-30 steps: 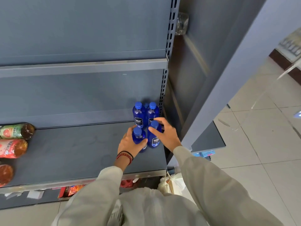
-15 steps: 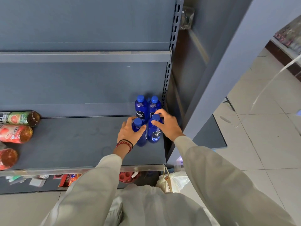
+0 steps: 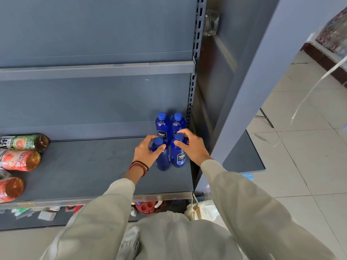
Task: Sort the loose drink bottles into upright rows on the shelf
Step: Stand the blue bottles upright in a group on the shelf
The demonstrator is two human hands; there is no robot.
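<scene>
Now the left hand keeps a closed grip on the front-left bottle, the right hand on the front-right bottle; ease both squarely against the back pair, upright.

Soft daylight, bowed edges (wide-angle)

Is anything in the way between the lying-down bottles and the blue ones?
Nothing visible. The three lying bottles are at the left end of the shelf; the blue bottles stand at its right end, the left hand and right hand each holding a front one. Only bare shelf between them.
</scene>
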